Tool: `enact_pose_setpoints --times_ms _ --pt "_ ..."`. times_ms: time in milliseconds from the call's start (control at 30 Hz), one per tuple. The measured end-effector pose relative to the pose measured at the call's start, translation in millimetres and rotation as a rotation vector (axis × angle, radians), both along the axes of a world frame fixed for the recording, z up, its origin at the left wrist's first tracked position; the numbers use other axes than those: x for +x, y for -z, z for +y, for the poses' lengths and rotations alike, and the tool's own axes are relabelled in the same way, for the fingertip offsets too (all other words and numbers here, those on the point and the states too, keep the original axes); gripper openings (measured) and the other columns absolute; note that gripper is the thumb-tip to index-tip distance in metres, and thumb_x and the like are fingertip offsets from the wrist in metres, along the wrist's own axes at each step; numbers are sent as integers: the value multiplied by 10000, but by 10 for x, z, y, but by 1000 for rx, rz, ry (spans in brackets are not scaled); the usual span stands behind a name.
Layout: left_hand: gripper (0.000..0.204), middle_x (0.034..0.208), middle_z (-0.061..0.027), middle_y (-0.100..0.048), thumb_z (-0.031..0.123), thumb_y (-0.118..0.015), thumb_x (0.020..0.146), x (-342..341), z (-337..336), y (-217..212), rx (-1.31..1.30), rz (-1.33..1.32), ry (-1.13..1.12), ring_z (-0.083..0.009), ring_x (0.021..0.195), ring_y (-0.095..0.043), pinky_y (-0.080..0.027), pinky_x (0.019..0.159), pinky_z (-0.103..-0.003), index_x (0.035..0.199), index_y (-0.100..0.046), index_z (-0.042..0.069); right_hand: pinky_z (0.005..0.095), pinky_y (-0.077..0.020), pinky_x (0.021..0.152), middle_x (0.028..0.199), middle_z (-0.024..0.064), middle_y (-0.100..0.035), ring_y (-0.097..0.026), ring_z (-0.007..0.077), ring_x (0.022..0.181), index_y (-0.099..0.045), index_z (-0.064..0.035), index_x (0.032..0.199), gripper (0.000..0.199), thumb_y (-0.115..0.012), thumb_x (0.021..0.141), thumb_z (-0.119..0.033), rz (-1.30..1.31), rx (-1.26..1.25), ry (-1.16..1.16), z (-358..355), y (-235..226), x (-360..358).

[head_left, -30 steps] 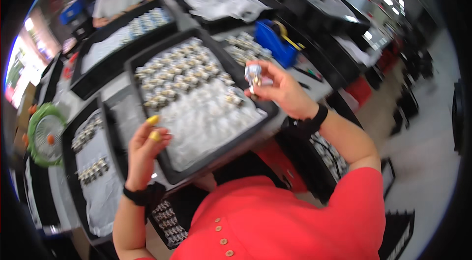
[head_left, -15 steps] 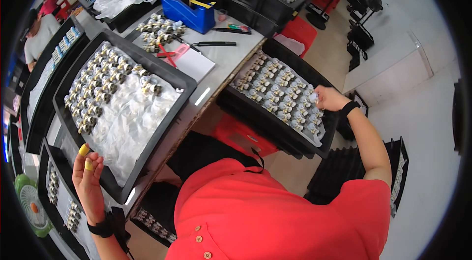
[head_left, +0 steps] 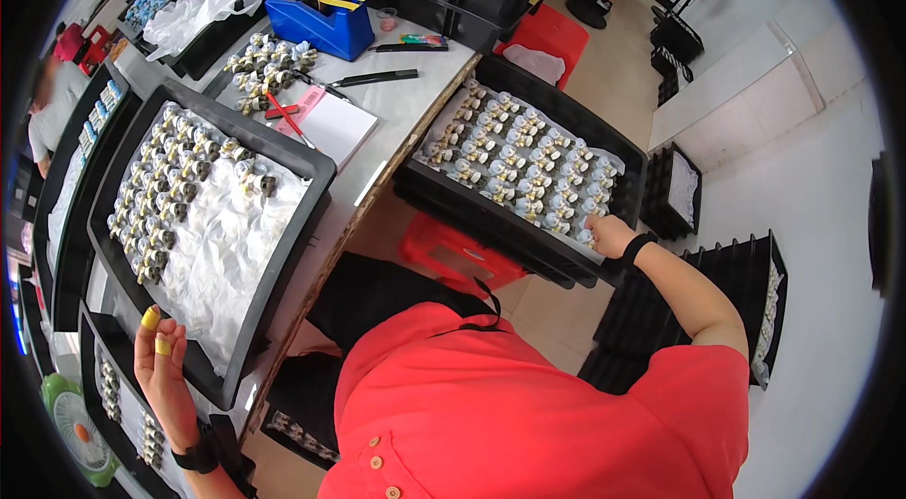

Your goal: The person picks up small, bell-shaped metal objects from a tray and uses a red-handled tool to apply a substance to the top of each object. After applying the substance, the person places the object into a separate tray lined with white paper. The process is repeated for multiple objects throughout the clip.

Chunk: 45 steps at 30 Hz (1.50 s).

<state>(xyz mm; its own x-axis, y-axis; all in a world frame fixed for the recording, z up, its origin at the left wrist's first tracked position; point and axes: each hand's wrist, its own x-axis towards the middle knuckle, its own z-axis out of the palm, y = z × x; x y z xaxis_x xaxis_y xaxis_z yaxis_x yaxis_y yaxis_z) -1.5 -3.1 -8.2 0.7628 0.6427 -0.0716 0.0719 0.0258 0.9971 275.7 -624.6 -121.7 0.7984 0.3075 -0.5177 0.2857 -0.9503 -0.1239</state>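
Observation:
My right hand (head_left: 612, 236) is at the near right corner of a black tray (head_left: 528, 258) on the right. Its fingers are curled among small white-and-gold parts (head_left: 533, 180) standing in rows on a white liner; whatever lies between the fingertips is hidden. Raised by the near edge of the left black tray (head_left: 316, 180), my left hand (head_left: 168, 376) has its fingers apart and holds nothing. Two of its fingertips wear yellow covers. In that tray, similar parts with dark ends (head_left: 160, 183) fill the far left side, and crumpled white liner (head_left: 222, 282) shows beside them.
Behind the trays on the table are a blue tape dispenser (head_left: 326, 27), a heap of loose parts (head_left: 255, 74), a white notepad (head_left: 335, 129), a red pen (head_left: 288, 118) and black tweezers (head_left: 377, 77). A red stool (head_left: 458, 249) stands below. At left, a person (head_left: 58, 107) sits.
My right hand has moved from the right tray's far right side toward its near corner along the end row. My left hand stays raised. The whole view has shifted slightly.

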Motion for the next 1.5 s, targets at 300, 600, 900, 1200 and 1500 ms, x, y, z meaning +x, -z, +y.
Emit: enact_pose_setpoints --times_ms 300,600,900,1200,1500 --pt "367 1069 -46 -604 123 -533 944 -23 19 20 27 18 -1 -122 992 -595 -469 900 -229 1288 -478 6 476 -465 734 837 246 -609 -594 433 856 -468 -2 981 293 -600 720 16 -88 85 85 -27 152 -140" --pt "368 1070 -40 -604 133 -546 940 -19 -4 10 55 46 9 -109 989 -590 -464 897 -215 1283 -484 13 415 -487 641 661 131 -594 -629 346 702 -430 -18 905 376 -710 654 -12 -230 97 33 -161 326 -142" --pt "373 1069 -32 -600 145 -558 936 -29 32 49 105 62 39 -103 991 -586 -458 904 -217 1279 -488 15 419 -409 973 1333 267 -362 -441 423 1173 -320 57 1311 945 -840 563 -194 -193 -181 83 91 16 -148" --pt "377 1024 -45 -599 132 -587 915 -36 -22 37 154 41 22 -128 954 -593 -463 872 -243 1255 -504 -5 413 -385 1011 1358 286 -360 -431 417 1203 -253 88 1355 1007 -831 592 -225 -206 -198 24 -105 348 -9" --pt "354 1030 -70 -620 147 -584 902 92 -134 -141 77 -19 144 -165 968 -610 -471 870 -285 1214 -524 -8 277 -488 800 1033 125 -640 -609 148 914 -572 22 1145 436 -715 773 -154 226 779 94 1233 -1107 430"
